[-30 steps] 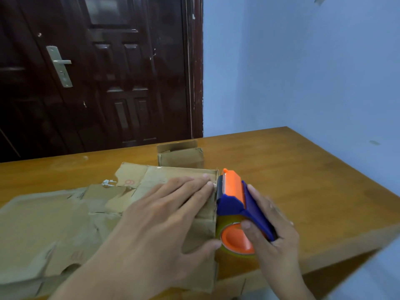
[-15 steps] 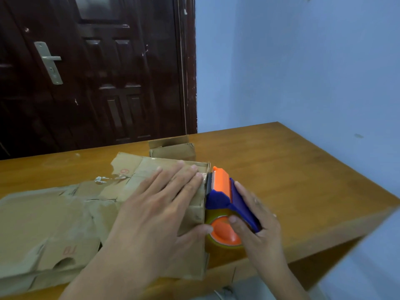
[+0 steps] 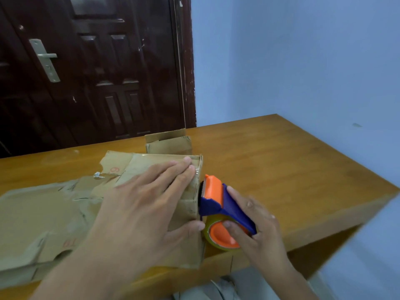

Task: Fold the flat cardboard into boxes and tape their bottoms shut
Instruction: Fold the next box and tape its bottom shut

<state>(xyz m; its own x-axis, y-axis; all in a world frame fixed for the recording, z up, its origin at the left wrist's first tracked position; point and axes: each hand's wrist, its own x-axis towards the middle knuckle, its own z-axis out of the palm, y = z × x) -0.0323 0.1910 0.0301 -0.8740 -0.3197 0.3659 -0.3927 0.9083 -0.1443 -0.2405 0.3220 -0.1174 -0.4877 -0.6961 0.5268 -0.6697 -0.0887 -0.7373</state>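
1. The left hand (image 3: 138, 215) lies flat on top of the folded cardboard box (image 3: 186, 204), its fingers (image 3: 173, 172) straight and pressed together on the top face and holding nothing. The fingertips reach almost to the box's far right corner, and the thumb runs along the near part of the right edge.
2. The right hand (image 3: 259, 230) grips the tape dispenser (image 3: 220, 204). Its fingers curl round the blue handle, the index finger lies along the handle's top, and the thumb rests on the orange hub of the tape roll (image 3: 223, 237).
3. The dispenser's orange head touches the right side wall of the box, just beyond the left fingertips and just ahead of the left thumb. The roll of clear tape sits under the right fingers, touching the desk (image 3: 292, 169) near its front edge.
4. Clear tape shines on the box top beside the left fingertips.
5. Flat cardboard sheets (image 3: 43, 213) spread out under and behind the left wrist, with red markings and a torn scrap of tape on them.
6. A smaller folded box (image 3: 168, 144) stands on the desk beyond the left fingertips, its flaps up, apart from the held box.
7. A dark wooden door (image 3: 97, 72) with a metal handle (image 3: 45, 59) and a blue wall (image 3: 303, 61) stand behind the desk.
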